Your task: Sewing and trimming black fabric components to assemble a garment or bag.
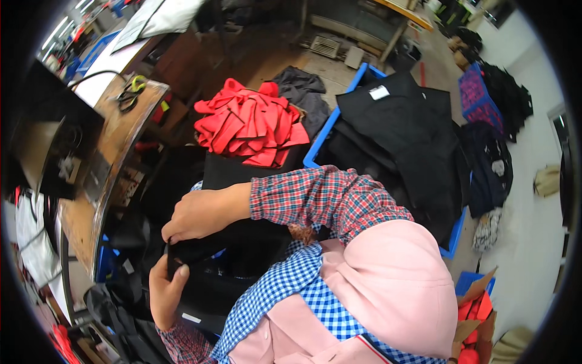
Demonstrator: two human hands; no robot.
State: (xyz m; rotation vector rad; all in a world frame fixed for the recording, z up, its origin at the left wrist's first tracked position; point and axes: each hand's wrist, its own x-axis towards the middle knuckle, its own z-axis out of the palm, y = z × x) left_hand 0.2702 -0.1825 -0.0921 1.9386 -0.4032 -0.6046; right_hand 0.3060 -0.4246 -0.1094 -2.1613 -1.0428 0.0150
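Black fabric (204, 291) lies across my lap, with a small white label on it. My right hand (198, 214) pinches an edge of the black fabric between thumb and fingers. Just below it, my left hand (169, 284) grips the same edge, thumb up. A narrow fold of the fabric stands between the two hands. Some fingers of both hands are hidden by the cloth.
A worn wooden sewing table (116, 132) is at the left, with yellow-handled scissors (132, 93) on it. Red fabric pieces (250, 120) are heaped ahead. A blue crate (325, 139) holding black garments (400, 132) stands at the right.
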